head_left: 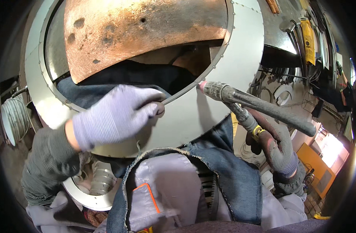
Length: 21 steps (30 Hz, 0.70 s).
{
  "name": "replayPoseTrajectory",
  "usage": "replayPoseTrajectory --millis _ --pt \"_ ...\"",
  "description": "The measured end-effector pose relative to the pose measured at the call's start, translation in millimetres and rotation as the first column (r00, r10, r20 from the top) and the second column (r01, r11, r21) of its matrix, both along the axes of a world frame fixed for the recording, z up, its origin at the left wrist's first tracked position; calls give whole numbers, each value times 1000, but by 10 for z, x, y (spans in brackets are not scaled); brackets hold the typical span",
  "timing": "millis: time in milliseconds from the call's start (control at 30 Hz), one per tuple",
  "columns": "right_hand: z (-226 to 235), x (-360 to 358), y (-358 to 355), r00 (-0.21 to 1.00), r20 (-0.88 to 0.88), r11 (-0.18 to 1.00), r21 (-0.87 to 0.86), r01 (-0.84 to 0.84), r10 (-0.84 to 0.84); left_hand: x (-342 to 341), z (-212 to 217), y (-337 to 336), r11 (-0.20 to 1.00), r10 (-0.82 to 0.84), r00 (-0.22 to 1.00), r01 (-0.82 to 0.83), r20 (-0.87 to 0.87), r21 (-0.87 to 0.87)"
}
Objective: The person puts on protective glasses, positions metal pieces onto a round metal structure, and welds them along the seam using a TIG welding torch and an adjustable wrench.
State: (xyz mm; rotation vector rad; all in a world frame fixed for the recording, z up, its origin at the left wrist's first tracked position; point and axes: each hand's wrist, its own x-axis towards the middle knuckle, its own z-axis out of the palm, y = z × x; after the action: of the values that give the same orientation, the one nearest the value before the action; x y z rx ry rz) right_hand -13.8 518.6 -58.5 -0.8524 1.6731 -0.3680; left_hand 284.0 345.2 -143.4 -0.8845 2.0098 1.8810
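Welding torch (224, 93), its pink nozzle aimed at the riveted rim of the round sheet-metal housing (240, 50), is the tool in hand in the head view; the step looks like positioning for a weld or tack on that rim, judged from the nozzle sitting just beside the thin filler rod (181, 95). The right hand (279, 149), in a dark worn glove, is wrapped around the torch's handle with fingers closed tight, the wrist bent so the torch head lies above and to the left of those fingers. The left hand (115, 114), in a pale lilac knit glove, has its fingers curled together and pinching the rod's near end, which runs on rightward from the fingertips toward the nozzle. A rusty curved plate (139, 31) sits above the left fingers, inside the opening. The next move likely calls for steadying both hands so rod tip and nozzle meet at the seam.
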Motion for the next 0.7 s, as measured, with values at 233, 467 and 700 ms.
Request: replayPoseTrajectory --millis 233,467,700 --pt "-8 13 -64 997 12 996 49 -80 79 -196 -32 369 805 -184 976 219 119 -551" --pt "-14 45 -112 996 40 996 20 -84 83 -257 -69 318 790 -226 969 244 104 -563" --pt "-14 62 -103 997 5 996 33 -80 80 -293 -73 282 786 -245 962 268 117 -557"
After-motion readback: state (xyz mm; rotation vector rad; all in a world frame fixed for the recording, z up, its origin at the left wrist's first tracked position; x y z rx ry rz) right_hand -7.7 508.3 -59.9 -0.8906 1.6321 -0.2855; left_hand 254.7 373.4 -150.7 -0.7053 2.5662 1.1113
